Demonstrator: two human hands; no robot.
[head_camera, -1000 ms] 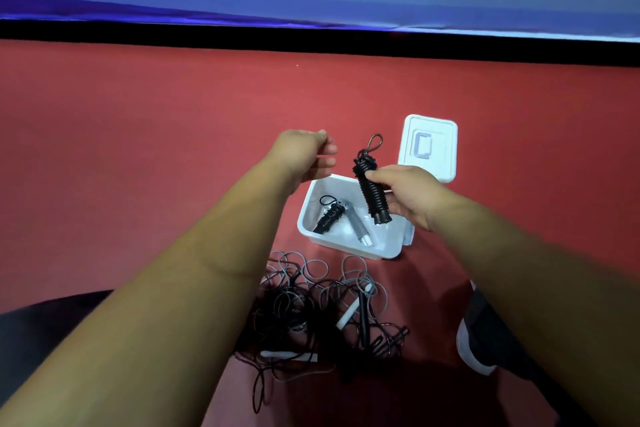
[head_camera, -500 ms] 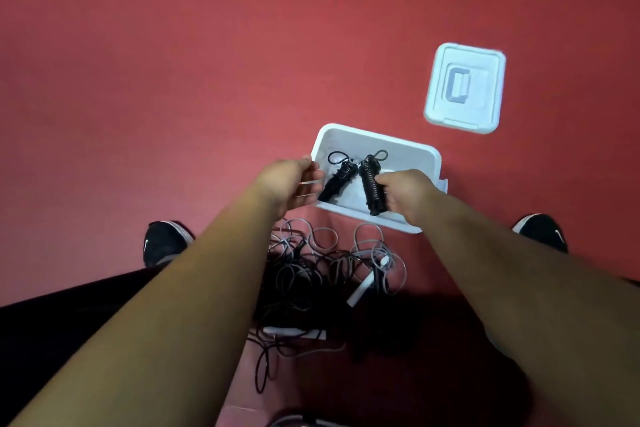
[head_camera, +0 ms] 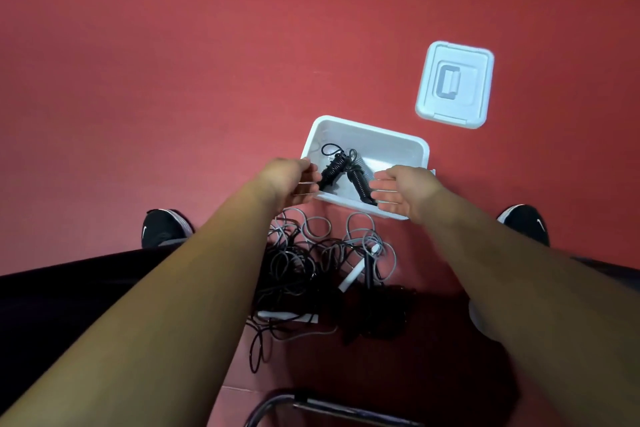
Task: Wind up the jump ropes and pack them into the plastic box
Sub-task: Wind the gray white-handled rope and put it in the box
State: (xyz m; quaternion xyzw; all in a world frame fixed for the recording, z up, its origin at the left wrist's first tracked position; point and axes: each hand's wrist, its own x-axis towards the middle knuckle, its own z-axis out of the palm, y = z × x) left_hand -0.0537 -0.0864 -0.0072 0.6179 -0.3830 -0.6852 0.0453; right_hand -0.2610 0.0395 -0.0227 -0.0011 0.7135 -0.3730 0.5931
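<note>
jump ropes (head_camera: 346, 172): two wound black bundles lie crossed inside plastic box (head_camera: 391, 146) on floor (head_camera: 173, 80) | left hand (head_camera: 289, 177), right hand (head_camera: 405, 189): both empty, fingers relaxed, at near rim | tangle (head_camera: 311, 260) beside box: i would free one cord fully before coiling.

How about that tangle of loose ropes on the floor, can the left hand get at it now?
Probably yes. The left hand holds nothing and hovers by the near rim of the plastic box, and the tangle of loose ropes lies uncovered on the floor just on the near side of it.
</note>
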